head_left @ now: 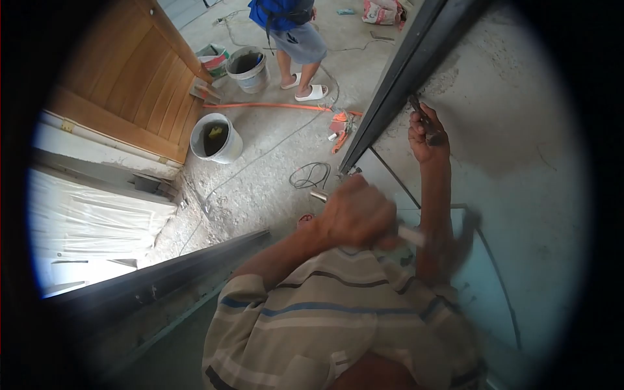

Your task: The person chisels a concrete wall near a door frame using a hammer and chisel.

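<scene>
Concrete floor (263, 188); left hand (359, 213) fisted round hammer (412, 235), right hand (421, 144) outstretched, clasping tool (433, 134).

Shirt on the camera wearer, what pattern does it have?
The shirt is beige with blue, dark and pale stripes, best seen in the head view.

Rough concrete floor (273, 146), smooth wood, dull dark metal.
The door (130, 84) is smooth wood with a soft sheen; the post (408, 75) looks like matt metal. The hammer (411, 235) has a shiny, metal-looking handle end, though its head is blurred; the hand tool (430, 133) looks dark and dull. The near bucket (230, 151) seems smooth plastic, the shirt (344, 318) matt cloth, the covering sheet (97, 214) thin, wrinkled plastic.
</scene>
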Motion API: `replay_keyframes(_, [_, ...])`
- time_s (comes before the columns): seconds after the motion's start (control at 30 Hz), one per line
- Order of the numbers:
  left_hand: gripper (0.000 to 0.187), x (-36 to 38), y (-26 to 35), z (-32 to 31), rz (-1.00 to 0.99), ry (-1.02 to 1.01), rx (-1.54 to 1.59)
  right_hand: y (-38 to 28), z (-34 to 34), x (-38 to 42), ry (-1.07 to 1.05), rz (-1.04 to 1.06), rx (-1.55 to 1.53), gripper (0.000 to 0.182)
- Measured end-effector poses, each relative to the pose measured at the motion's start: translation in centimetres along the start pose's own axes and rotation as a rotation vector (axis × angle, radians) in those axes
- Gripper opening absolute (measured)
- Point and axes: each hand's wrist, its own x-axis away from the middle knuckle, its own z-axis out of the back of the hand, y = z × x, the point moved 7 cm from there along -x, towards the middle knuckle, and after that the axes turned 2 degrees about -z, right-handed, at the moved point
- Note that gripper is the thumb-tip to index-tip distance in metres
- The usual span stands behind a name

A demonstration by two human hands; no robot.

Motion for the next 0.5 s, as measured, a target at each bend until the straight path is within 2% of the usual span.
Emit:
replay_keyframes(0.07, [0.035, 0.7, -4.3, -2.3, 0.396, -0.155, -0.166, 0.0, -0.1, -0.2, -0.017, 0.002, 0.002, 0.013])
replay_keyframes(0.17, [0.036, 0.4, -4.1, -1.9, 0.388, -0.194, -0.110, -0.1, 0.0, -0.6, -0.047, -0.001, -0.003, 0.013])
replay_keyframes(0.23, [0.036, -0.6, -1.8, -0.2, 0.319, -0.187, 0.000, -0.3, 0.3, -0.1, -0.048, 0.004, -0.001, 0.013])
replay_keyframes(0.3, [0.035, -1.3, 0.8, 1.7, 0.060, -0.013, 0.003, -0.4, -0.3, 0.0, 0.004, 0.007, 0.001, 0.013])
replay_keyframes(0.37, [0.034, -1.3, 0.2, 1.4, 0.012, -0.048, 0.009, -0.3, -0.4, 0.1, 0.016, 0.015, -0.004, 0.013])
replay_keyframes(0.47, [0.035, 0.1, -5.6, -2.4, 0.593, -0.348, -0.098, -0.2, -0.4, -0.4, -0.007, 0.029, -0.027, 0.012])
replay_keyframes(0.5, [0.035, 0.1, -5.0, -2.2, 0.594, -0.349, -0.096, -0.1, -0.4, -0.4, -0.032, 0.029, -0.041, 0.012])
